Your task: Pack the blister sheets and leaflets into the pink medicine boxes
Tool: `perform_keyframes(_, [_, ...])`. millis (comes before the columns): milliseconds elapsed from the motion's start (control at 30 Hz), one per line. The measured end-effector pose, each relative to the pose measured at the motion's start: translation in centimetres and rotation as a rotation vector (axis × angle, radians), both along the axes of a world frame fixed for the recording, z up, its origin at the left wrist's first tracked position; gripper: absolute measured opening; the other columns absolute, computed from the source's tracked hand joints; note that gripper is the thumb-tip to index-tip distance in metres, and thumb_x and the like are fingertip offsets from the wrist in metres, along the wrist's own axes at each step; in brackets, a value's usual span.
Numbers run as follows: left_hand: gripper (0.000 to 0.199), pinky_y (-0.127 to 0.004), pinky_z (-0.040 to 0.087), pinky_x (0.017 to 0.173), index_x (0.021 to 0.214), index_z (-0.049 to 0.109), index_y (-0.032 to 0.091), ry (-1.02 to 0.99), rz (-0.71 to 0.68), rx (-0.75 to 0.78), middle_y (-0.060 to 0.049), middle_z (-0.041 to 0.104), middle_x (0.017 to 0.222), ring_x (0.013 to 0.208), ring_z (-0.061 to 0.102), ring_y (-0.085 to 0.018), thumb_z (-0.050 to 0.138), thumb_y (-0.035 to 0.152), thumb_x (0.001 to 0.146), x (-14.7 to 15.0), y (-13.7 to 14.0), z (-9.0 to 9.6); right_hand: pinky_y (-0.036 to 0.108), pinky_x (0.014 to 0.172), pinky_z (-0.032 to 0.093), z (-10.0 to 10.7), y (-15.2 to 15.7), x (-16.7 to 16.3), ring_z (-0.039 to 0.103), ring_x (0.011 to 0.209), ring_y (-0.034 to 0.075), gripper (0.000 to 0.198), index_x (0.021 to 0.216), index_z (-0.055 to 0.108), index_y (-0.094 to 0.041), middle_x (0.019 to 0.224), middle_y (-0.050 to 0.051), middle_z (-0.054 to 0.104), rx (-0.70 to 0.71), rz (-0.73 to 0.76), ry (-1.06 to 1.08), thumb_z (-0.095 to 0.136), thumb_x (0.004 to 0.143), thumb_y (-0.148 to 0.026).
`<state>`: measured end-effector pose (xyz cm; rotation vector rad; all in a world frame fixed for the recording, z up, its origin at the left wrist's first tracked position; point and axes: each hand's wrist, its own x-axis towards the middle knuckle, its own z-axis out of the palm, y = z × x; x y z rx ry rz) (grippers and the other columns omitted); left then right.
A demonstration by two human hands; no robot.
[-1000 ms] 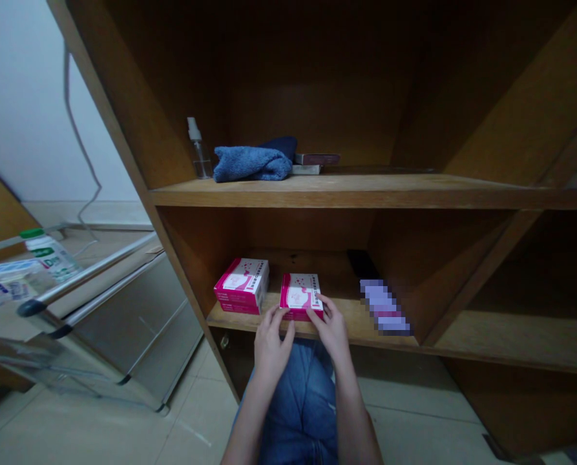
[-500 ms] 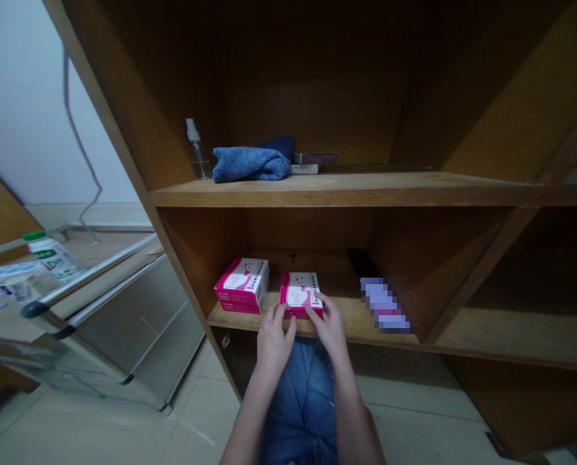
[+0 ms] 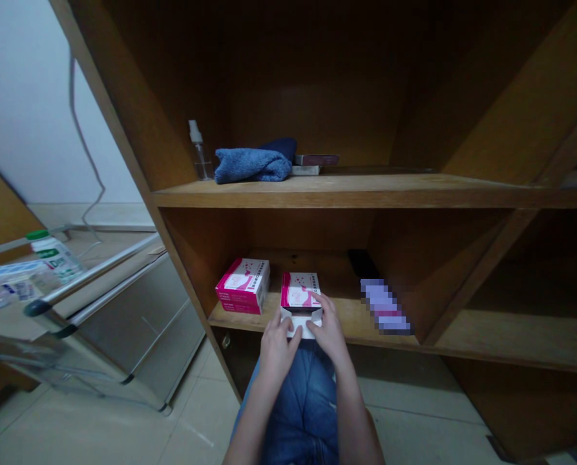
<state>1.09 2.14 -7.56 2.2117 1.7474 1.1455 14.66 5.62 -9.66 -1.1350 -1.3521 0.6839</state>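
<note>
A small pink-and-white carton (image 3: 300, 289) lies on the lower shelf, its near end open. The white inside of its end flap (image 3: 298, 321) folds down toward me over the shelf's front edge. My left hand (image 3: 277, 343) grips the flap's left side with thumb and fingers. My right hand (image 3: 329, 330) has its thumb on the flap and its fingers along the carton's right side and top. What is inside the carton is too dark to make out. Left of it stands a taller pair of similar pink cartons (image 3: 242, 285), apparently stacked.
Right of the carton lie a black object (image 3: 362, 263) and a blurred-out phone-like item (image 3: 385, 305). The upper shelf bears a spray bottle (image 3: 201, 155), a blue towel (image 3: 253, 165) and thin boxes (image 3: 316, 159). A metal-railed cart (image 3: 123, 323) with a green-capped bottle (image 3: 55, 255) stands left.
The near end of the carton has come open, and its flap has swung down, showing white. Both hands have moved slightly toward me with the flap.
</note>
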Motion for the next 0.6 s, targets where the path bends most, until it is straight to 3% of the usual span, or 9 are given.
perform_keyframes(167, [0.013,-0.039,0.048,0.081,0.087,0.055,0.019,-0.056,-0.038,-0.055,-0.007,0.061,0.092,0.093,0.060,-0.023,0.049,0.030,0.083,-0.2,-0.4,-0.5,0.040,0.109,0.025,0.1,-0.4,0.2,0.033,0.129,0.023,0.068,0.127,0.044,-0.023,0.135,0.008,0.038,-0.043,0.023,-0.136,0.056,0.061,-0.011])
perform_keyframes(267, [0.026,-0.043,0.044,0.092,0.106,0.055,0.018,-0.065,-0.060,-0.037,-0.011,0.058,0.110,0.111,0.053,-0.025,0.048,0.028,0.083,-0.2,-0.4,-0.9,0.041,0.108,0.026,0.1,-0.3,0.3,0.036,0.127,0.023,0.060,0.127,0.042,-0.020,0.131,0.009,0.042,-0.003,0.015,-0.128,0.057,0.069,-0.018])
perform_keyframes(400, [0.037,-0.048,0.037,0.099,0.121,0.052,0.021,-0.021,-0.031,0.010,-0.013,0.041,0.136,0.127,0.038,-0.029,0.046,0.027,0.085,-0.2,-0.6,-1.6,0.042,0.104,0.031,0.6,-0.2,0.5,0.041,0.122,0.024,0.052,0.123,0.045,-0.019,0.126,0.010,0.047,0.033,-0.050,-0.131,0.056,0.073,-0.021])
perform_keyframes(467, [0.039,-0.049,0.037,0.099,0.122,0.052,0.023,-0.006,-0.013,0.035,-0.013,0.037,0.140,0.127,0.038,-0.029,0.047,0.029,0.084,-0.2,-0.8,-1.9,0.042,0.103,0.033,1.0,-0.4,0.9,0.044,0.119,0.024,0.050,0.121,0.047,-0.021,0.123,0.009,0.049,0.051,-0.059,-0.137,0.057,0.072,-0.020])
perform_keyframes(600, [0.038,-0.048,0.038,0.097,0.122,0.050,0.021,-0.011,0.014,0.065,-0.014,0.042,0.135,0.124,0.041,-0.028,0.046,0.031,0.085,-0.2,-1.3,-2.2,0.044,0.102,0.034,1.7,-1.3,2.4,0.047,0.116,0.023,0.049,0.120,0.049,-0.024,0.122,0.007,0.052,0.043,0.029,-0.153,0.056,0.072,-0.019])
